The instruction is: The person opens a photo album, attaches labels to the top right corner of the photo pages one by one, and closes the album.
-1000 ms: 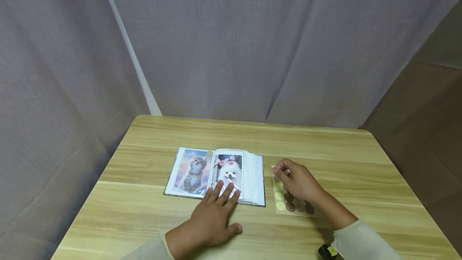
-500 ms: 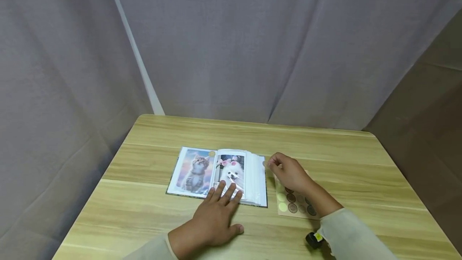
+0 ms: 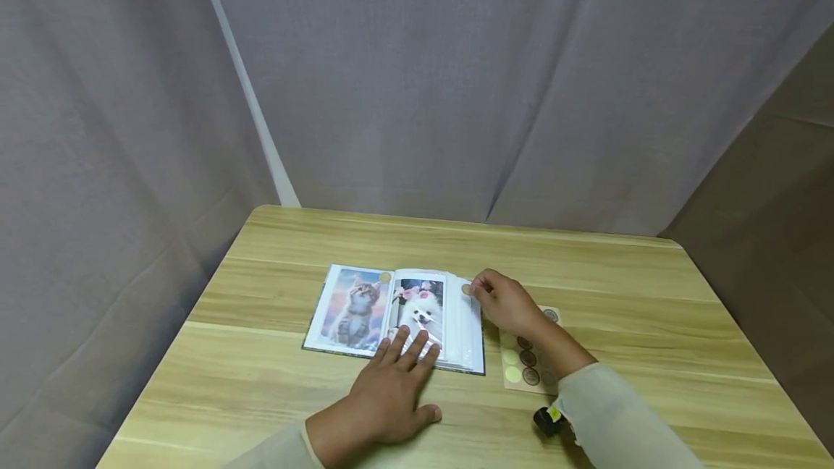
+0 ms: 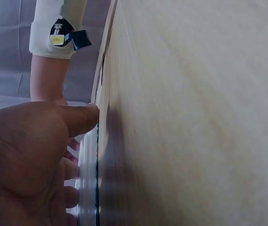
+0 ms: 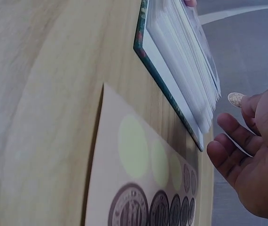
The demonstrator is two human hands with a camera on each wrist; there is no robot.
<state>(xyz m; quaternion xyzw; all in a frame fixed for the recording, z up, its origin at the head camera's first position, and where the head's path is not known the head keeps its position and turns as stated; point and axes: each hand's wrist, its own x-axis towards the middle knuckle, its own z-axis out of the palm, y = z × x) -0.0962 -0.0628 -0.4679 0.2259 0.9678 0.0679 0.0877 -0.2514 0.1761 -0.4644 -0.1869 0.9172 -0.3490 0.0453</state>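
Note:
An open photo album [image 3: 456, 324] lies on the wooden table, a kitten photo [image 3: 355, 313] on its left page and a white dog photo [image 3: 420, 310] on its right. My left hand [image 3: 394, 389] rests with spread fingers on the album's lower edge, over the bottom of the dog photo. Between thumb and finger my right hand [image 3: 508, 302] pinches a small round sticker [image 5: 236, 99], held above the album's upper right side. Another round sticker [image 3: 385, 277] sits at the kitten photo's top right corner. Beneath my right forearm lies the sticker sheet [image 3: 515, 386], partly hidden.
The sheet carries dark printed round stickers [image 5: 129, 207] and pale yellow circles [image 5: 134, 146]. A black wrist device [image 3: 547, 421] hangs at the right sleeve. Grey curtains [image 3: 404, 93] stand behind the table [image 3: 228, 396].
My right hand has moved left from the sticker sheet to the album's right side, carrying the round sticker. My left hand has stayed on the album.

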